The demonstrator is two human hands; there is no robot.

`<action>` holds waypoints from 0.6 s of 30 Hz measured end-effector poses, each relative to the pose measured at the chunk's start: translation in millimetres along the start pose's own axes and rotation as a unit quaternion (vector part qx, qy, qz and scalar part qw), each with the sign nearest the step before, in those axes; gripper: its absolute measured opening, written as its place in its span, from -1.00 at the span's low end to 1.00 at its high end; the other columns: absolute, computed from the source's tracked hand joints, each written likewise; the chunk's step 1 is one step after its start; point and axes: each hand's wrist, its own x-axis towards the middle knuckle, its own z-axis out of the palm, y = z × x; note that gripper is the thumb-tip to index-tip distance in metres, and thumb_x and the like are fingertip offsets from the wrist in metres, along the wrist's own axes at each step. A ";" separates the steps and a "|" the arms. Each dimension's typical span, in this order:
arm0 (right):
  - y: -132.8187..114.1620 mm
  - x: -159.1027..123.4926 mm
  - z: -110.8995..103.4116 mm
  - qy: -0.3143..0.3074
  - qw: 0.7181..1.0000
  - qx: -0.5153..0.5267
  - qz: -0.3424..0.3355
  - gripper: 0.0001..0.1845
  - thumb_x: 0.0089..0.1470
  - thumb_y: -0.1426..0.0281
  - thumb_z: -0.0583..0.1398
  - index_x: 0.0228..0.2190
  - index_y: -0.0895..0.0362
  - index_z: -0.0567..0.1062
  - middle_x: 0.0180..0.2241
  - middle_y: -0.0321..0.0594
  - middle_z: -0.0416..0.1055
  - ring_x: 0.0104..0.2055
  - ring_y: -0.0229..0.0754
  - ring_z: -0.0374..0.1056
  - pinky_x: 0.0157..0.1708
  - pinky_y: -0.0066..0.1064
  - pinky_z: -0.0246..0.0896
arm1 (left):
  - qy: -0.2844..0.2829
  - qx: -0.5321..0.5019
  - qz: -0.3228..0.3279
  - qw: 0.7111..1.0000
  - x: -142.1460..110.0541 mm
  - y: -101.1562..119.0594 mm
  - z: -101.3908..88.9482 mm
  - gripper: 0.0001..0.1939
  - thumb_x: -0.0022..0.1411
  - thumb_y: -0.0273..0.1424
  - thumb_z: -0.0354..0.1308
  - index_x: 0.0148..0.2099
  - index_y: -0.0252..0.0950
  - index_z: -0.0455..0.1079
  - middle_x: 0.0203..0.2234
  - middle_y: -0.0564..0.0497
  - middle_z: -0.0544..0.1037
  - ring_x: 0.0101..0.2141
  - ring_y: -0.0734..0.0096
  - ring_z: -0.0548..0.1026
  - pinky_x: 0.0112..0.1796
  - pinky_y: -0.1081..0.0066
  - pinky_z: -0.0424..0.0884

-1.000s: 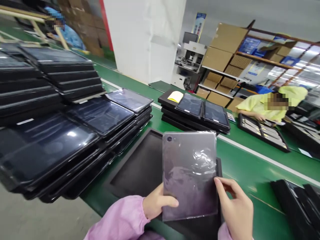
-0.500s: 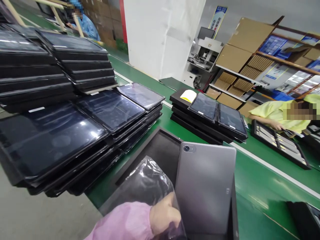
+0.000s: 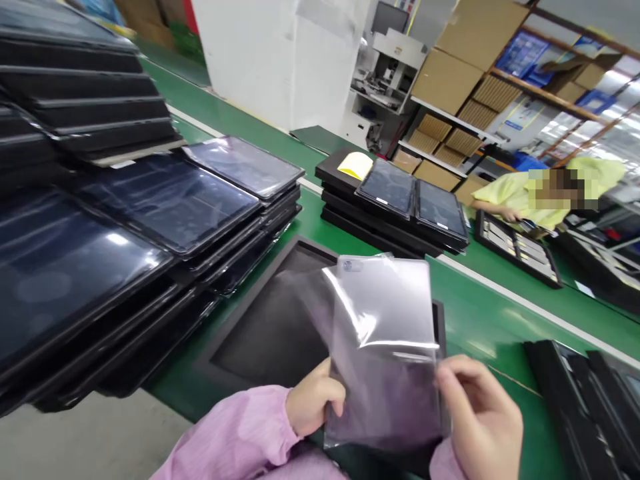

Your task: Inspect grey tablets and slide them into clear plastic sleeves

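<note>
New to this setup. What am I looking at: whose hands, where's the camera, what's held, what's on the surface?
No robot here: these are one person's two bare hands, in pink sleeves. The view comes from a camera worn on that person's head, looking forward and down.

The left hand grips a clear plastic bag. A grey tablet, back toward the camera, shows at least partly through it. The right hand is at the bag's right edge, too blurred to say whether it pinches.

Below lies a black tray on a green surface. To the left are stacks of black trays with dark-screened tablets. Farther ahead, a smaller stack carries a yellow sheet. Another person, in yellow, is beyond it at right.
</note>
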 end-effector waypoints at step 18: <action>37.2 -92.7 53.3 0.059 0.969 0.133 0.201 -0.37 0.36 0.07 -0.03 0.28 0.12 0.33 -0.09 0.07 0.62 -0.01 0.18 0.57 -0.15 -0.02 0.57 | -0.034 0.088 -0.054 0.994 -6.4 13.2 16.7 -0.37 -0.39 -0.58 0.15 -0.11 -0.30 0.45 -0.45 0.05 0.58 -0.33 0.28 0.53 -0.36 0.41 0.32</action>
